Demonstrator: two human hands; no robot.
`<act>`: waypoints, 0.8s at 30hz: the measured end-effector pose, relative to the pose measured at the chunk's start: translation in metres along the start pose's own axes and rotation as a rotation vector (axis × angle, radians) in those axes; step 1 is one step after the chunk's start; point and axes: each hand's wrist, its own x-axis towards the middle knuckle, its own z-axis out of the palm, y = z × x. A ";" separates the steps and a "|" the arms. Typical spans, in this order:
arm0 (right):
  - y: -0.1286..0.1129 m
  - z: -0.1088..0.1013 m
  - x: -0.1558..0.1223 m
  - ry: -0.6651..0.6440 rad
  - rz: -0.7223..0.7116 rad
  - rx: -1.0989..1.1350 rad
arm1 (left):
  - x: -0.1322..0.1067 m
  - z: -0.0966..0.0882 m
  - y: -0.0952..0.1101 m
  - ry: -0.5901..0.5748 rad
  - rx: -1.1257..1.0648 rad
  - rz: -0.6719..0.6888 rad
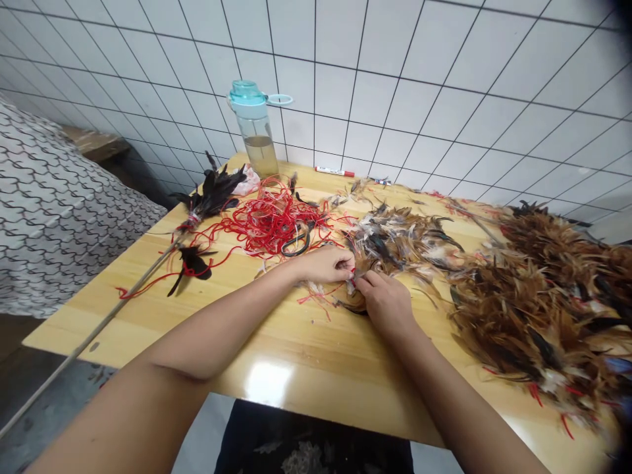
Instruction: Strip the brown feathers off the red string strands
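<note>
Close together over the middle of the wooden table, both my hands are closed around the base of a small feather bunch (351,286). My left hand (326,264) pinches a bit of red string at the pale quill ends. From the other side my right hand (388,303) grips the bunch, its fingers hiding much of it; dark and brown feathers show beneath. Beyond my left hand is a tangled heap of red string (271,220), with scissors (296,241) lying against it. A pile of loose brown and black feathers (399,240) spreads just past my right hand.
Large brown feather bundles (538,316) cover the table's right side. On the left lies a long stick (133,296) tipped with black feathers (212,194), overhanging the edge. A water bottle (257,135) and red marker (334,172) are near the tiled wall. Patterned cloth (64,217) hangs at left.
</note>
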 end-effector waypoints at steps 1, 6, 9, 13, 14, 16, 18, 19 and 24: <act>0.000 0.000 -0.001 -0.006 -0.013 -0.002 | 0.000 0.000 0.001 0.001 0.017 -0.006; 0.003 0.003 -0.002 -0.050 -0.030 0.001 | -0.002 0.002 0.004 0.010 0.074 -0.020; 0.008 0.003 -0.002 -0.075 -0.030 0.006 | -0.002 0.001 0.003 0.024 0.085 -0.018; 0.014 0.001 -0.001 -0.105 -0.023 0.015 | -0.001 0.000 0.003 0.026 0.111 -0.029; 0.015 0.000 -0.001 -0.111 -0.014 0.014 | -0.001 0.000 0.003 0.019 0.121 -0.030; 0.016 -0.002 -0.001 -0.121 -0.001 0.009 | -0.001 -0.001 0.004 0.006 0.139 -0.027; 0.016 -0.003 -0.001 -0.129 -0.006 0.006 | -0.001 -0.001 0.004 0.009 0.147 -0.020; 0.017 -0.003 -0.001 -0.131 -0.011 0.006 | -0.001 -0.001 0.005 0.014 0.147 -0.019; 0.017 -0.005 0.001 -0.140 -0.026 0.000 | -0.001 -0.003 0.005 0.018 0.159 -0.027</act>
